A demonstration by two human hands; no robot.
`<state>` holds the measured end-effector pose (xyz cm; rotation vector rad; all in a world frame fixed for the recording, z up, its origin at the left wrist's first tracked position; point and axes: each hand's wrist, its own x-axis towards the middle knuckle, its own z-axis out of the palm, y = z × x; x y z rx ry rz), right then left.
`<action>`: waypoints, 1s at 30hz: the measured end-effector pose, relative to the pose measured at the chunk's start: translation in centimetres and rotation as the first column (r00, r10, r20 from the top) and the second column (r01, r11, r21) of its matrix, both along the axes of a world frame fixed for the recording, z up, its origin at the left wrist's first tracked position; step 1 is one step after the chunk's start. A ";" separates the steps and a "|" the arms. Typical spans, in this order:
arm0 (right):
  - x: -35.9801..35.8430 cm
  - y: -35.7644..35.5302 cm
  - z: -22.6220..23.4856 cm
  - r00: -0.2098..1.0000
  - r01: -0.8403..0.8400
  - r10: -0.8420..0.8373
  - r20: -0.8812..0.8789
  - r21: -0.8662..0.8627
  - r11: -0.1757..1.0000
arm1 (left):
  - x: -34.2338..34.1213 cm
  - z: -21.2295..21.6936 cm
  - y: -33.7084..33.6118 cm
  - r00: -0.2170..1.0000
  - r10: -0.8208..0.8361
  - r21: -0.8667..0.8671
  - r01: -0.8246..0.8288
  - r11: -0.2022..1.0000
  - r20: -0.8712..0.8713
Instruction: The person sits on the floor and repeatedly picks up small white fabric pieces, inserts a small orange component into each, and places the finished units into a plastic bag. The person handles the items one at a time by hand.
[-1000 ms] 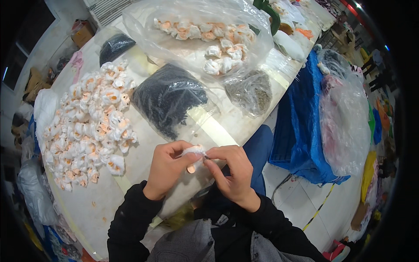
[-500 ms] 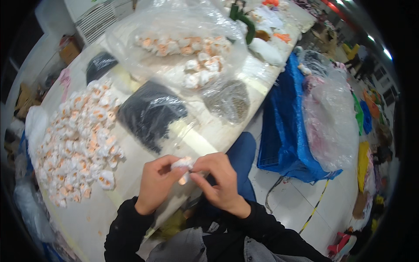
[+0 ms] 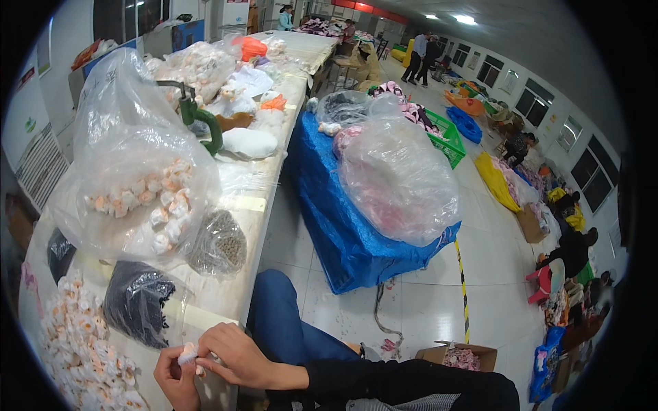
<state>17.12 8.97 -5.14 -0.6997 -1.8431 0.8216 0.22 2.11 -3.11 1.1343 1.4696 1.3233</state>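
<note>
White-and-peach piece: we find this small fabric-like bit [image 3: 188, 353] between the fingertips of both hands, just over the surface [image 3: 147, 373] near its edge.
Left grip: this bare hand [image 3: 177, 392] pinches the piece between thumb and fingers.
Right grip: this one [image 3: 236, 356] closes its fingertips on the piece's right side; whether it pinches anything else, we cannot tell.
Handling: we judge it light, soft and easily crushed, more likely to crumple than to slip; the gathered middle looks the best place to hold, leaving the puffy outer folds unsqueezed.
Pile: many similar pieces [image 3: 82, 342] spread to the left of the grip, so we judge that side tight.
Dark bag: clear plastic with black contents [image 3: 133, 301] lies just ahead and left of the grip, limiting forward reach.
Edge: the surface's side runs close by the right grip, with a jeans-clad leg [image 3: 288, 312] beyond it.
Room: we judge the easiest movement to be upward, or rightward above the leg, with the blue sheet [image 3: 329, 240] well apart, ahead and right.
</note>
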 end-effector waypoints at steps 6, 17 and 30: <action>0.1 0.0 0.5 0.980 -0.047 0.019 -0.197 -0.138 0.989 | -0.9 -0.9 -0.1 0.996 -0.066 0.029 0.068 0.997 -0.053; 0.2 -0.4 -2.5 0.988 -0.128 0.122 -0.092 -0.065 0.990 | -1.4 0.3 0.1 0.932 -0.153 0.158 0.214 0.964 -0.329; 1.3 -0.1 -1.9 0.999 -0.031 0.031 -0.018 -0.004 1.000 | 0.5 0.6 0.5 0.932 -0.144 0.226 0.227 0.947 -0.332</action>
